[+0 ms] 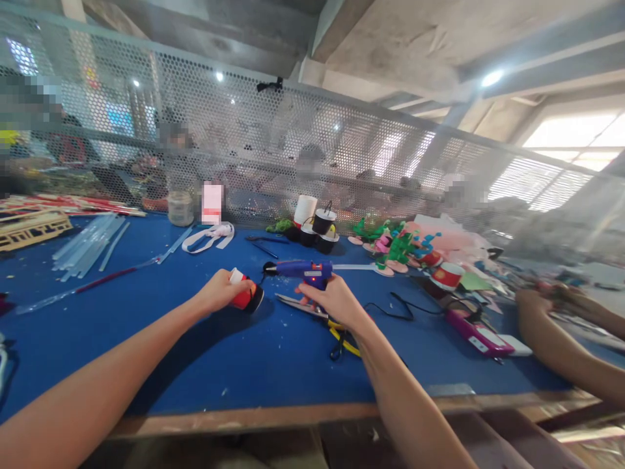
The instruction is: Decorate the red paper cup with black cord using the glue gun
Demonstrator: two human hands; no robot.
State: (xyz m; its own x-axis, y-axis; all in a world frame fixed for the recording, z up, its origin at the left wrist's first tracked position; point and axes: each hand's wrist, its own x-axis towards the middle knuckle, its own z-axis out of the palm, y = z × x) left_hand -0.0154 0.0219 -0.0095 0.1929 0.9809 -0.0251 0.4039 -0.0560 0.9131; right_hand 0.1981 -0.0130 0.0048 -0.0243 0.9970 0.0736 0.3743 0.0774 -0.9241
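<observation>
There is one glue gun (308, 269), one held red cup (240, 295), one pair of scissors (299, 303), one purple power strip (476, 332), one clear jar (180, 209) and three black-and-white cups (324, 222); the translucent sticks (92, 244) are too bunched to count.

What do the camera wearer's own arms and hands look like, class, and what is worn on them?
The ungloved left hand and ungloved right hand join a bare, tapering left forearm and a bare, tapering right forearm. No sleeve, watch or bracelet shows on either. Any rings or small markings cannot be made out.
</observation>
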